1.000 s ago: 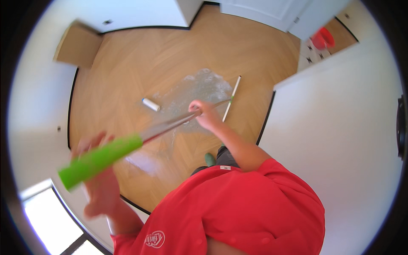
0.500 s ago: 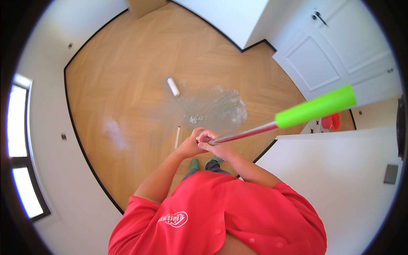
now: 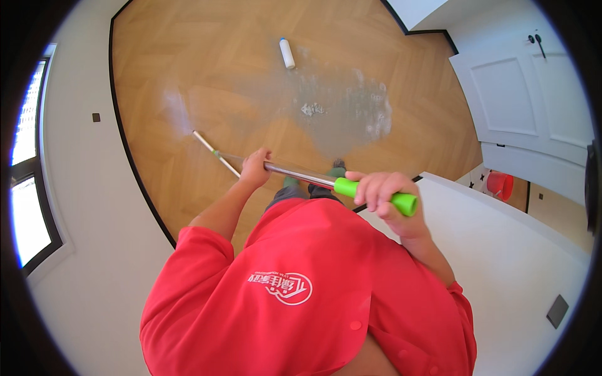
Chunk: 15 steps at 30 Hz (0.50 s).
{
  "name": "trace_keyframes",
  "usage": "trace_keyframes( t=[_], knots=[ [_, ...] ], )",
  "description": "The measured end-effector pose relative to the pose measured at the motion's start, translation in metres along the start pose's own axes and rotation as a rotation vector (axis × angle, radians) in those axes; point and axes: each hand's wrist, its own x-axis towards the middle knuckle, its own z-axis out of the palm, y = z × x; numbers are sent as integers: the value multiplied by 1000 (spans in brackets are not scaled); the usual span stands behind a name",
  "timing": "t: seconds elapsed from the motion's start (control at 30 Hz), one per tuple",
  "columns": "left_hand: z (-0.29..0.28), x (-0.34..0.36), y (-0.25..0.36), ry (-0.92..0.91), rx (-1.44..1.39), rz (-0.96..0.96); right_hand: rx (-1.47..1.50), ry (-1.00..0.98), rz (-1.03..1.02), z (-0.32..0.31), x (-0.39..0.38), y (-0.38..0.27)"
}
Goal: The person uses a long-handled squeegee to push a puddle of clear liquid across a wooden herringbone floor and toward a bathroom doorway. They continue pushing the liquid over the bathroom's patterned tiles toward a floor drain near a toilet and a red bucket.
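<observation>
Hands [image 3: 256, 169] [image 3: 384, 194] clenched the steel mop pole [image 3: 300, 175] and its green grip [image 3: 375, 195], white bottle [image 3: 286, 53] lying at twelve o'clock.

The head camera looks steeply down from the person's head, close over the red shirt [image 3: 301, 294], toward the wooden floor [image 3: 188, 69].

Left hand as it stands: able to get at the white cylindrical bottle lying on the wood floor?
Probably not. The left hand is wrapped around the metal mop pole, and the white cylindrical bottle lies far across the wood floor, beyond the wet patch. Nothing blocks it; it just looks out of reach.
</observation>
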Motion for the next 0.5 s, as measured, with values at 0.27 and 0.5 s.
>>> trace_keyframes(
  t=[0.27,0.5],
  knots=[
    [67,63,137,-138,44,142,-229,427,-128,-57,-29,-91],
    [102,123,304,-354,-28,259,-551,556,-237,-93,-56,-196]
  ],
)
